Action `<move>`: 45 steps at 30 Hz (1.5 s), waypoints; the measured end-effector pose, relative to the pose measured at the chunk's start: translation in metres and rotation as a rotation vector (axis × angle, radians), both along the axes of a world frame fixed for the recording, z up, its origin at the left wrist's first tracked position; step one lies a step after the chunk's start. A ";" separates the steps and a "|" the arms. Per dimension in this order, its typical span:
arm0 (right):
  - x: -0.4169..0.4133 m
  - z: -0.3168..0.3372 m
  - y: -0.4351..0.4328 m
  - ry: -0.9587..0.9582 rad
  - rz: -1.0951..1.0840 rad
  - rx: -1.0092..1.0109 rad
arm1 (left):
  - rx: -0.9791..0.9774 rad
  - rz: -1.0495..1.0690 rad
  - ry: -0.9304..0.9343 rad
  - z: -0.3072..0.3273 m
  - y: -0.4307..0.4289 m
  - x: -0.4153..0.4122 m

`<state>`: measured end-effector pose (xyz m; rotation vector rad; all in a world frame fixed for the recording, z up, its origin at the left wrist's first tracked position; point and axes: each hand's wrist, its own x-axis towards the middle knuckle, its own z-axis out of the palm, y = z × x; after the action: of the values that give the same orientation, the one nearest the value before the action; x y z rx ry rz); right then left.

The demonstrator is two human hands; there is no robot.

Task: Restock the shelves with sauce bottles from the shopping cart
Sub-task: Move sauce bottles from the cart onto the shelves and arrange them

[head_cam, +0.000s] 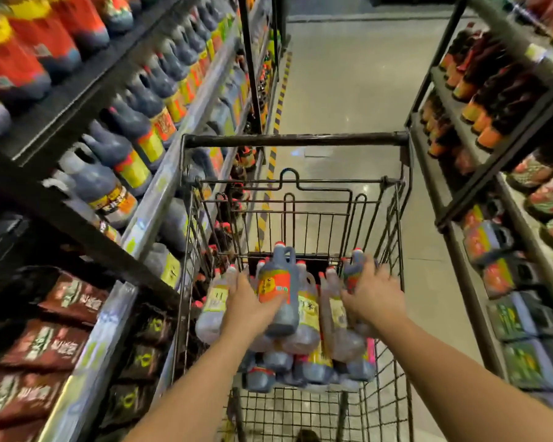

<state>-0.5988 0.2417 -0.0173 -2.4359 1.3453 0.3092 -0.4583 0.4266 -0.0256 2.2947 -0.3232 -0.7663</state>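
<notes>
A black wire shopping cart point(296, 140) stands in front of me, holding several sauce bottles. My left hand point(251, 306) grips a dark sauce bottle with an orange label point(276, 283), lifted above the pile with its red cap up. My right hand point(372, 291) grips a second dark sauce bottle point(355, 269) at the cart's right side; my fingers hide most of its body. Beneath lie pale yellow-label bottles point(310, 314) and more dark ones point(262, 376). The shelves at left point(160, 186) hold rows of similar dark bottles.
A second shelving unit point(479, 173) with dark and orange bottles stands close on the right. Brown packets point(45, 342) fill the lower left shelf. The aisle floor point(348, 90) runs ahead beyond the cart, with a yellow-black striped line along the left shelves.
</notes>
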 end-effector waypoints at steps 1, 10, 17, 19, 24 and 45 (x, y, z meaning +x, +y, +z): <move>0.003 -0.004 -0.004 0.034 -0.005 0.021 | 0.012 0.001 0.035 -0.008 -0.009 0.003; 0.031 -0.031 -0.008 0.308 -0.042 -0.071 | 0.229 -0.038 0.089 -0.045 -0.056 0.021; 0.039 -0.043 -0.002 0.411 -0.027 -0.174 | 0.381 -0.041 -0.022 -0.048 -0.063 0.019; 0.039 -0.043 -0.003 0.435 -0.008 -0.181 | 0.387 -0.025 -0.012 -0.044 -0.063 0.019; 0.036 -0.036 0.000 0.444 0.028 -0.169 | 0.356 -0.033 -0.007 -0.034 -0.054 0.012; -0.012 0.040 0.061 -0.549 0.111 0.174 | -0.451 0.274 -0.102 0.050 0.076 -0.045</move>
<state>-0.6106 0.3024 0.0231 -2.2227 0.9061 -0.2011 -0.5030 0.5026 0.0243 1.8994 -0.1965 -0.3906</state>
